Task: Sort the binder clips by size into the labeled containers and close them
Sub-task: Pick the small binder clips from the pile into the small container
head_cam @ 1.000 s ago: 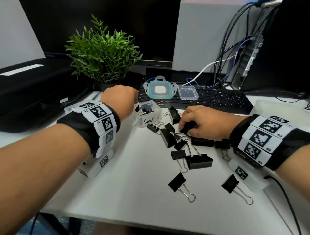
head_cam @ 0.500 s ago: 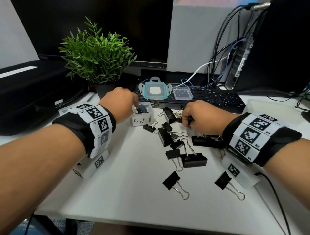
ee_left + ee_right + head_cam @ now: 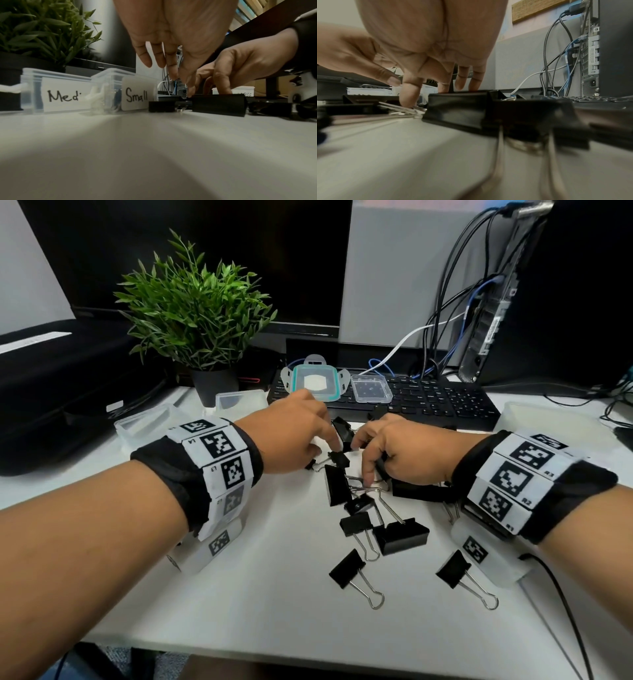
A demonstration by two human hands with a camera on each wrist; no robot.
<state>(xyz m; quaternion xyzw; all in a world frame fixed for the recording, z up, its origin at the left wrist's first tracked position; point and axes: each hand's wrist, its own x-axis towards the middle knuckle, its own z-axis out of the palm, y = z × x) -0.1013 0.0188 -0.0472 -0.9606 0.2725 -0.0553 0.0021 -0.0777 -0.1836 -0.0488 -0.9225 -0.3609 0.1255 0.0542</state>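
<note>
left hand [image 3: 294,433]: fingers loose, tips down at small binder clip [image 3: 339,458] | right hand [image 3: 404,451]: fingers extended, touching clip pile [image 3: 370,508] | Small container [image 3: 123,92] beside, on counter [image 3: 260,594]

The binder clips [image 3: 400,536] have matt black bodies and shiny wire metal handles. The worktop [image 3: 274,594] is smooth matt white. The "Small" container [image 3: 109,92] is clear plastic with a paper label.
</note>
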